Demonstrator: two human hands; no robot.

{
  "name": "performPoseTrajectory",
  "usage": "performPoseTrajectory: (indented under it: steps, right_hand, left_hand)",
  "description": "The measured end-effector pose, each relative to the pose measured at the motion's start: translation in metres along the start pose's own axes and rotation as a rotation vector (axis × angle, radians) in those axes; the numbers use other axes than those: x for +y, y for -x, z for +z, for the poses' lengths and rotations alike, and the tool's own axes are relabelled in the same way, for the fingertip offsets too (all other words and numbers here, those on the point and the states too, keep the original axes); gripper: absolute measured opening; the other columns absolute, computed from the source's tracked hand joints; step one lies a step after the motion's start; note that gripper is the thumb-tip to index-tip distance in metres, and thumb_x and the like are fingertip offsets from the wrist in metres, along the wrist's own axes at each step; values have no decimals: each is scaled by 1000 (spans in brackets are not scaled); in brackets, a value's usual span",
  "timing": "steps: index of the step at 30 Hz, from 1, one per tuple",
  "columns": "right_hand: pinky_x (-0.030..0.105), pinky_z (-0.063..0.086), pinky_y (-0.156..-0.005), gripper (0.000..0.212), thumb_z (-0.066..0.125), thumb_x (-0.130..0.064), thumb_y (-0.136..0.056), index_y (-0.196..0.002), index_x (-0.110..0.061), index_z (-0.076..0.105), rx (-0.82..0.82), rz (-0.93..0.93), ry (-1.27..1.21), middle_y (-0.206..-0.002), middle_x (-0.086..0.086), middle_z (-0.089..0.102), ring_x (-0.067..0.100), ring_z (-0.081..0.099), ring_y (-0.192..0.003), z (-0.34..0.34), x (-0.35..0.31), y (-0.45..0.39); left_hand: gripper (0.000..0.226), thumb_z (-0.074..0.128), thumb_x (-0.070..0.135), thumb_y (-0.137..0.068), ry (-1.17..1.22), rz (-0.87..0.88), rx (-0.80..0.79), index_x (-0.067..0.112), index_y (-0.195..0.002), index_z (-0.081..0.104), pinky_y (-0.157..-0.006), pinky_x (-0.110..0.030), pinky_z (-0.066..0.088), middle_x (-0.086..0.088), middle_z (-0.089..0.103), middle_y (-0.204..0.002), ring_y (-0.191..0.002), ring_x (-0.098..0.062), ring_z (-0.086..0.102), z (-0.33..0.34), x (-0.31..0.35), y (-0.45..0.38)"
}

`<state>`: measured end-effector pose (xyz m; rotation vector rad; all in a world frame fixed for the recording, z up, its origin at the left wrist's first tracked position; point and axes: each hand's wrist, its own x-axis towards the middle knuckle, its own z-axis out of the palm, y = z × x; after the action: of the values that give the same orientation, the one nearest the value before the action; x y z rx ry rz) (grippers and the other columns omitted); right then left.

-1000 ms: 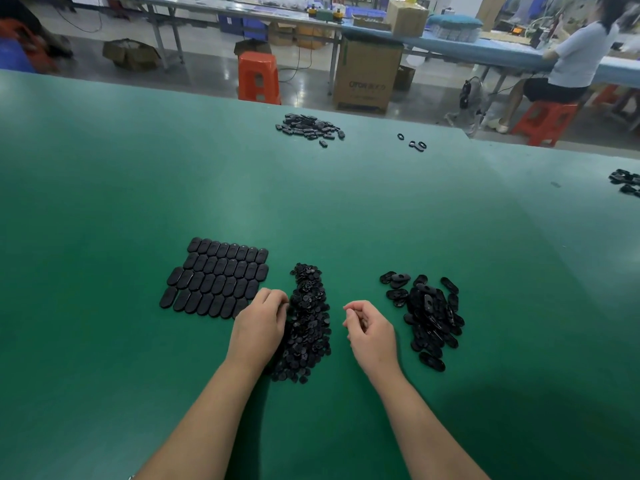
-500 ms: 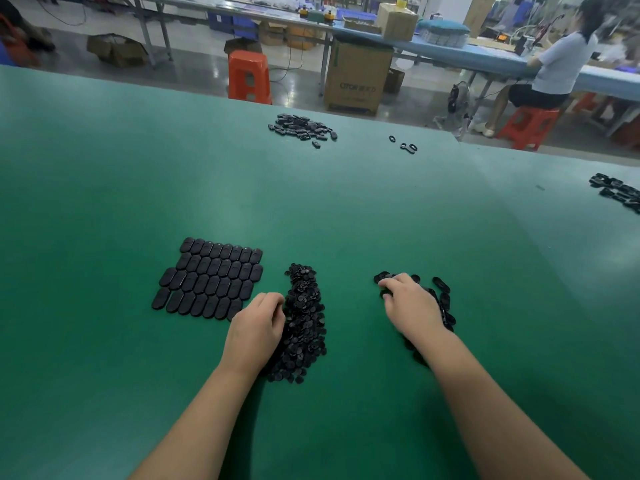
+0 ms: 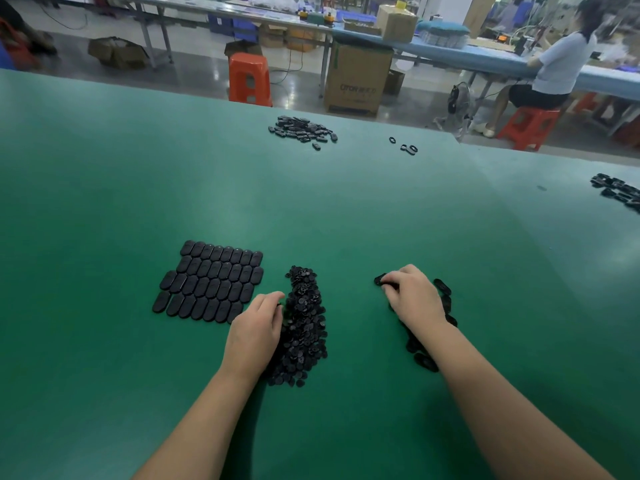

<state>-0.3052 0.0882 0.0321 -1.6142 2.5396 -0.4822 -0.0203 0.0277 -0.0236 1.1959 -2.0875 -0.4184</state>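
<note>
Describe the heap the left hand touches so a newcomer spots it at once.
On the green table, look between the person's two forearms. The narrow heap of small black parts lies against the left hand. Its pieces are tiny and jumbled, unlike the tiled ovals on its left and the larger loops under the right hand.

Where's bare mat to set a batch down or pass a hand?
Free: green mat between laid-out grid and far pile; left of the grid; the gap between small-parts pile and ring pile. Crowded: left hand fills the slot between grid and small-parts pile; right hand covers the ring pile.
</note>
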Motion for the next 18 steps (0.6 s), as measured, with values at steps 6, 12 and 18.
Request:
performPoseTrajectory:
  steps: [6,12,18]
  right_hand:
    - [18,56,-61,21,66,-11,-97,-118,-11,61,6,331,-1024,-98,10,70,9,67,-65,4,-37,19]
    - [32,62,-77,20,62,-10,-99,-117,-17,68,-38,363,-1107,-91,5,74,11,71,-70,48,-55,56]
    - [21,58,-65,12,60,-17,-101,-104,-24,69,68,315,-1013,-80,-10,76,10,71,-65,63,-57,69]
  left_hand:
    - [12,66,3,-93,-3,2,3,3,-103,72,-64,-37,59,-4,69,-96,-74,-24,68,-1,1,0]
    - [10,68,2,-91,11,28,16,6,-99,72,-62,-33,57,0,67,-97,-72,-19,65,-3,1,0]
    - [14,66,5,-93,57,-26,23,7,-106,72,-68,-25,55,3,67,-98,-77,-11,63,-5,-1,-1]
